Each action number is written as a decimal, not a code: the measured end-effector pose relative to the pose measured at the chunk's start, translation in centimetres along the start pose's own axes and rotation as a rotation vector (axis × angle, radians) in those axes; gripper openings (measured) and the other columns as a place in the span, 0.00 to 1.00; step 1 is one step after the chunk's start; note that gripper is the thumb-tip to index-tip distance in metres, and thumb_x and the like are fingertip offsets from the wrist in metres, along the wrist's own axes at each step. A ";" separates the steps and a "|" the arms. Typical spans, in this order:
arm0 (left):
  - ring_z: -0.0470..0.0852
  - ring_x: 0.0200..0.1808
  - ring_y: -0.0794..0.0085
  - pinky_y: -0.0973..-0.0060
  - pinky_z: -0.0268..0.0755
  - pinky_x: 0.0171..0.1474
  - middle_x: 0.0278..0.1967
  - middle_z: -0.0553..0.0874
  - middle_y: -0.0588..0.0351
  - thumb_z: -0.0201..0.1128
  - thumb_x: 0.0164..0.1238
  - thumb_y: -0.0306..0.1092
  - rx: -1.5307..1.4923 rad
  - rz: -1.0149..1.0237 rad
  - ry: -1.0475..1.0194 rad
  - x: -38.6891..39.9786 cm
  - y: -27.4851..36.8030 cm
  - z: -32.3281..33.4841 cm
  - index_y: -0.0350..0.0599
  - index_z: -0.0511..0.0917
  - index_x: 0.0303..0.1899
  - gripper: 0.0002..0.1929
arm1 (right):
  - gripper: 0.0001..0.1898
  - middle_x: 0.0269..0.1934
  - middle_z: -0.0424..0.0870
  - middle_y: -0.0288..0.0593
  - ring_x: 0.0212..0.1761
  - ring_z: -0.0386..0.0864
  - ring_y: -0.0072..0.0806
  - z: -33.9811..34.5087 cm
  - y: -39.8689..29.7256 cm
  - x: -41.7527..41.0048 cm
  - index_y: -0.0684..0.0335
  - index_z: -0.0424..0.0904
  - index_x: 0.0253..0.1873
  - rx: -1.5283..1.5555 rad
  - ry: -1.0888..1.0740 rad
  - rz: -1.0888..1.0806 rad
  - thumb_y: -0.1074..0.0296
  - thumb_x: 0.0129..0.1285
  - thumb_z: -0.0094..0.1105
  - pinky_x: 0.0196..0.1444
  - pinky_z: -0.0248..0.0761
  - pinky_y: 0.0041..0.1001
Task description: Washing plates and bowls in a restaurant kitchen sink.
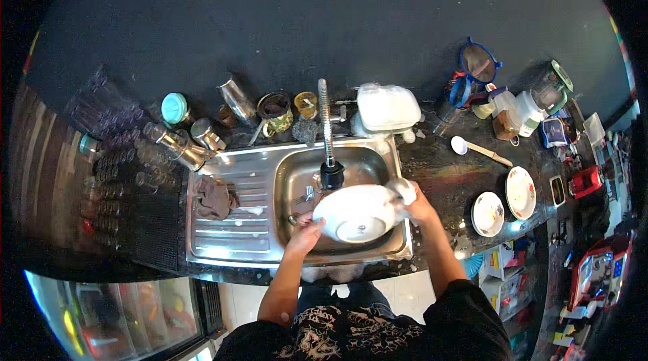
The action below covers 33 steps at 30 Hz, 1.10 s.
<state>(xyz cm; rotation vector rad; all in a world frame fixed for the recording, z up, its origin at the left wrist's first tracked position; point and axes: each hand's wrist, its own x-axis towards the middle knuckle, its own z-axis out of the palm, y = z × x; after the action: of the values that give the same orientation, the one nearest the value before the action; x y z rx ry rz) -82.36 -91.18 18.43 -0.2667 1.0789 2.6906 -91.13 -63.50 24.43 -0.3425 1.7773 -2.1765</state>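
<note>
A large white dish (360, 211) is tilted over the stainless steel sink (279, 179), its underside and foot ring facing me. My left hand (305, 234) grips its left rim. At the upper right edge of the dish, my right hand (421, 205) holds a blurred pale scrubbing pad (401, 191) against it. A flexible metal faucet (326, 123) with a black spray head (332, 177) hangs above the basin, just behind the dish. Inside the basin lies a fork (309, 192); part of the basin is hidden by the dish.
A brown cloth (213, 198) lies on the ribbed drainboard (253, 233). Behind the sink stand a patterned mug (276, 117), a steel wool scrubber (305, 130) and a foamy white container (389, 108). Rightward are two floral bowls (487, 214) (520, 193) and a wooden-handled ladle (481, 150).
</note>
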 end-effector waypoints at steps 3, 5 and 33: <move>0.80 0.37 0.77 0.79 0.70 0.44 0.37 0.83 0.57 0.60 0.60 0.24 0.086 0.121 0.050 0.8 -1.4 0.4 0.36 0.79 0.41 0.08 | 0.13 0.32 0.79 0.34 0.33 0.74 0.20 2.3 4.1 1.2 0.65 0.78 0.42 -0.224 0.491 -0.196 0.71 0.51 0.64 0.35 0.68 0.23; 0.79 0.35 0.79 0.80 0.70 0.43 0.35 0.84 0.58 0.62 0.59 0.26 0.239 0.173 0.059 1.1 -2.4 -0.2 0.35 0.80 0.41 0.09 | 0.14 0.31 0.80 0.38 0.31 0.75 0.27 5.1 7.0 2.2 0.64 0.78 0.42 -0.611 0.790 -0.475 0.69 0.49 0.65 0.40 0.68 0.26; 0.80 0.39 0.75 0.78 0.71 0.46 0.39 0.83 0.55 0.53 0.58 0.19 0.052 0.248 0.242 0.3 -2.3 2.1 0.34 0.78 0.44 0.13 | 0.29 0.53 0.72 0.55 0.52 0.73 0.49 11.0 8.1 0.5 0.60 0.75 0.48 -0.859 0.234 -0.590 0.62 0.35 0.67 0.48 0.69 0.43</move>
<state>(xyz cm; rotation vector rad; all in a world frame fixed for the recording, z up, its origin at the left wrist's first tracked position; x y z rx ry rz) -82.14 -88.06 18.39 -0.4897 1.3283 2.8987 -86.78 -75.08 18.70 -0.9250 2.9934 -1.6496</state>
